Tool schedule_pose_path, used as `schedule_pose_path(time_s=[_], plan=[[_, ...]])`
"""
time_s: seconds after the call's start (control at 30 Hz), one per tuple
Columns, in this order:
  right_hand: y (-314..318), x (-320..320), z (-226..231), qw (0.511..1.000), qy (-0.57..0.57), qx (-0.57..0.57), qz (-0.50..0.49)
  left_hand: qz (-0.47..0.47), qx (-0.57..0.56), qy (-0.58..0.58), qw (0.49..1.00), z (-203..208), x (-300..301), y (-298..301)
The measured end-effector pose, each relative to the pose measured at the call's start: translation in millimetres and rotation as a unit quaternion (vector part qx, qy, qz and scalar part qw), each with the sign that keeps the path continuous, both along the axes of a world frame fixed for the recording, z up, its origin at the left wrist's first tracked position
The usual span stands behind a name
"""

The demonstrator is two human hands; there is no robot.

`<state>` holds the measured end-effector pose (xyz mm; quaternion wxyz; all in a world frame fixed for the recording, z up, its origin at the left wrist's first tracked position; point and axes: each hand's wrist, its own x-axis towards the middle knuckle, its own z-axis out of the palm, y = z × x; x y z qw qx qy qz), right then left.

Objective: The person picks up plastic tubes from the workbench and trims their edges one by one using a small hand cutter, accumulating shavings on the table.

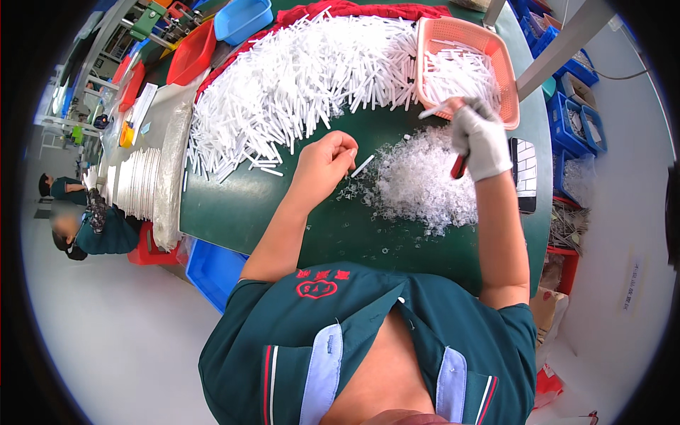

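Note:
My bare left hand point(329, 164) is closed over the green table, fingers curled in. Whether anything sits inside them I cannot make out. Just right of its fingertips is a short white plastic tube point(363, 165). My right hand point(482, 138), in a whitish glove with bare fingertips, pinches another white tube point(433, 110) in front of the peach basket point(510, 85). A red-handled tool point(458, 167) sticks out from under the same palm; its working end is hidden. Below the hands lies a heap of small clear plastic scraps point(425, 185). White tubes partly fill the basket.
A large pile of white tubes point(304, 71) spreads across the far table, backed by red cloth point(368, 10). Red point(193, 53) and blue point(243, 20) trays stand far left. A black-framed white panel point(525, 173) lies at right. Blue bins point(575, 124) line the right wall. Two people work at left.

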<state>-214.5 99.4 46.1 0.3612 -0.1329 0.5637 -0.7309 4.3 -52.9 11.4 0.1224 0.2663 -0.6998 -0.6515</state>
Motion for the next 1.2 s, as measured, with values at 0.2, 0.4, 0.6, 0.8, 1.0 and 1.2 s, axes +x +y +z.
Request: schedule_pose_path(time_s=[0.2, 0.4, 0.6, 0.8, 1.0, 1.2], plan=[[-9, -27, 3, 0.991, 0.091, 0.019, -0.096, -0.066, -0.376, -0.12, 0.916, -9, -9, 4], [15, 40, -18, 0.97, 0.175, 0.132, 0.106, -0.093, -0.526, -0.166, 0.829, -35, -18, 7], [29, 67, -28, 0.909, 0.324, 0.19, 0.183, -0.086, -0.44, -0.141, 0.883, -30, -16, -2], [35, 70, -32, 0.919, 0.336, 0.159, 0.128, -0.052, -0.101, -0.017, 0.993, -19, -12, 8], [34, 73, -31, 0.894, 0.387, 0.173, 0.147, -0.092, -0.116, 0.044, 0.988, 0, -13, 23], [32, 66, -30, 0.947, 0.222, 0.16, 0.17, -0.121, 0.001, 0.033, 0.992, -3, -16, 30]])
